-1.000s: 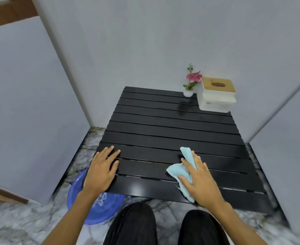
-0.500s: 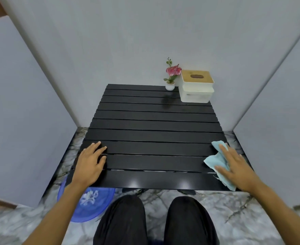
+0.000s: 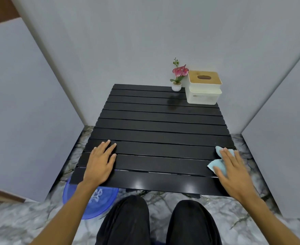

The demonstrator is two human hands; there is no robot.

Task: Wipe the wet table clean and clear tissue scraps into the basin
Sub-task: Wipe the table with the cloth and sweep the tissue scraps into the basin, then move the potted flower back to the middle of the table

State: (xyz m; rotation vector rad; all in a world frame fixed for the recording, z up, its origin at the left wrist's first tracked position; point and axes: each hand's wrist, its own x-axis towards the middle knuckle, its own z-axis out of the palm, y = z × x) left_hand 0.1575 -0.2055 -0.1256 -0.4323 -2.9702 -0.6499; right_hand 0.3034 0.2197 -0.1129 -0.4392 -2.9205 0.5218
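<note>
A low black slatted table (image 3: pixel 159 131) fills the middle of the view. My right hand (image 3: pixel 234 174) presses a light blue cloth (image 3: pixel 218 164) flat onto the table's near right corner. My left hand (image 3: pixel 99 161) lies flat, fingers spread, on the near left corner and holds nothing. A blue plastic basin (image 3: pixel 101 202) stands on the floor under the table's near left corner, partly hidden by the table and my left forearm. I see no tissue scraps on the slats.
At the table's far right corner stand a white tissue box with a wooden lid (image 3: pixel 204 87) and a small potted pink flower (image 3: pixel 177 76). Grey walls close in on three sides. My knees (image 3: pixel 156 220) are just before the table on a marble floor.
My right hand has slid the cloth from the near middle of the table to its near right corner. My left hand has stayed on the near left corner.
</note>
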